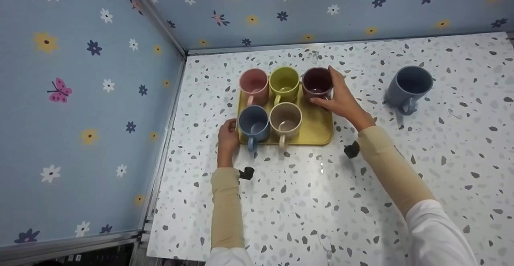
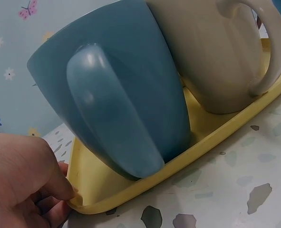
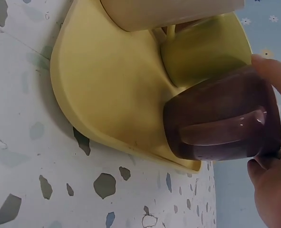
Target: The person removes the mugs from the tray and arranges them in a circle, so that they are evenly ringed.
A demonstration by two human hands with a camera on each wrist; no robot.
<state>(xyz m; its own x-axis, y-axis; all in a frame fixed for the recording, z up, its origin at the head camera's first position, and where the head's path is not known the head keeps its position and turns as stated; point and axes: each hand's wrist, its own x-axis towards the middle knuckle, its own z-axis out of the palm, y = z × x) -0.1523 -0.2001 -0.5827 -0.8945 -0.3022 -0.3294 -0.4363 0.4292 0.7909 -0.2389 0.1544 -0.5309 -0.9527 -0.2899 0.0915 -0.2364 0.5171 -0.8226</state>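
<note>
Gripping 1 maroon mug [image 1: 315,82] at far-right corner of yellow tray [image 1: 316,126] with widespread right hand [image 1: 341,99]; pinching near-left corner with curled left hand [image 1: 228,137].

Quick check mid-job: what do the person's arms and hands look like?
The left hand and right hand are bare. Tan lower sleeves start near the wrists, with white upper sleeves above. A small black attachment juts out by each wrist.
</note>
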